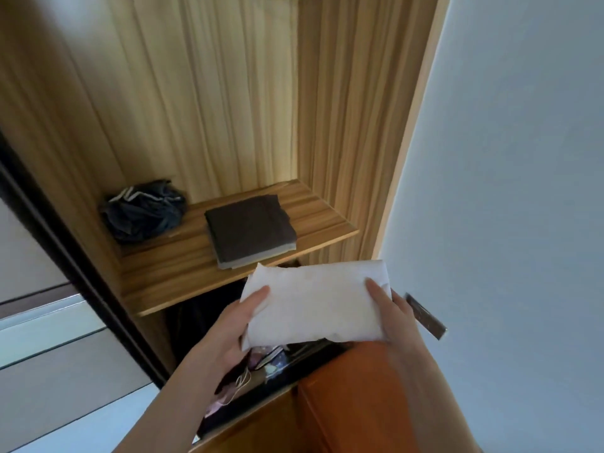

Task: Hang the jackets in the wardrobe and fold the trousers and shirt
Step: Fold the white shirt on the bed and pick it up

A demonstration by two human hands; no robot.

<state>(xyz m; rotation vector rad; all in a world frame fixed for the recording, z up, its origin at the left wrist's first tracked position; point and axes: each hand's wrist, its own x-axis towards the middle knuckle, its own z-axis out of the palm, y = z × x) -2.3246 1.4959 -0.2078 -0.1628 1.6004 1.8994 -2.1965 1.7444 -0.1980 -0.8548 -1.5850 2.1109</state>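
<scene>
Your left hand (243, 325) and right hand (392, 313) grip ends of folded white garment (313, 304), thumbs on top, fingers curled beneath. Garment held just before wardrobe shelf (170, 273). Step, likely: stowing folded piece. Next: carry forward, lay flat beside folded dark trousers (250, 232), clear of crumpled dark bundle (143, 210).

Fingers of both hands lie hidden beneath the folded white garment (313, 305) — only the thumbs show. The garment covers the shelf's (183, 266) front edge at right. The compartment below (202, 318) is dark, its contents indistinct. Both forearms are cut off at the lower edge — the wardrobe's top likewise at the upper edge.
</scene>
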